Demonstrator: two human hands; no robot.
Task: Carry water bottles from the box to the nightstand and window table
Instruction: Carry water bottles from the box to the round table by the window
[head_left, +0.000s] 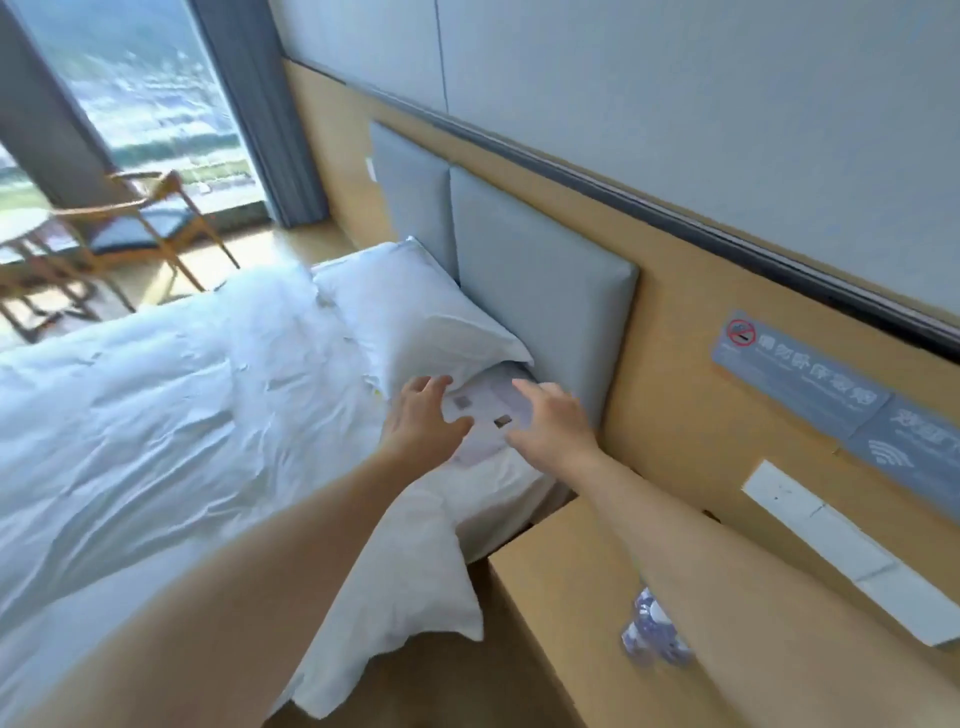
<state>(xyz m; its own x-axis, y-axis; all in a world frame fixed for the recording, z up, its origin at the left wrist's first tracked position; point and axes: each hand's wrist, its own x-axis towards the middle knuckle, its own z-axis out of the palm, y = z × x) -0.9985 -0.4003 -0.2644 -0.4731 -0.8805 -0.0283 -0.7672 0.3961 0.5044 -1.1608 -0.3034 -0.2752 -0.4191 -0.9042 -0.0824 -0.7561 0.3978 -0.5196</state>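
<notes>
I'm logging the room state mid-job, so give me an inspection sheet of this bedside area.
Surface: wooden nightstand beside the bed, against the wall panel.
Job's things: a water bottle with a blue label on the nightstand, partly hidden by the right forearm, blurred; box not in view.
Clutter: a white card or paper under the pillow edge.
Hands: left hand and right hand open, reaching toward the card, holding nothing.
Cables: nothing seen.
Surroundings: grey headboard, wall switch plate, no-smoking sign, chair and round table by the window.
</notes>
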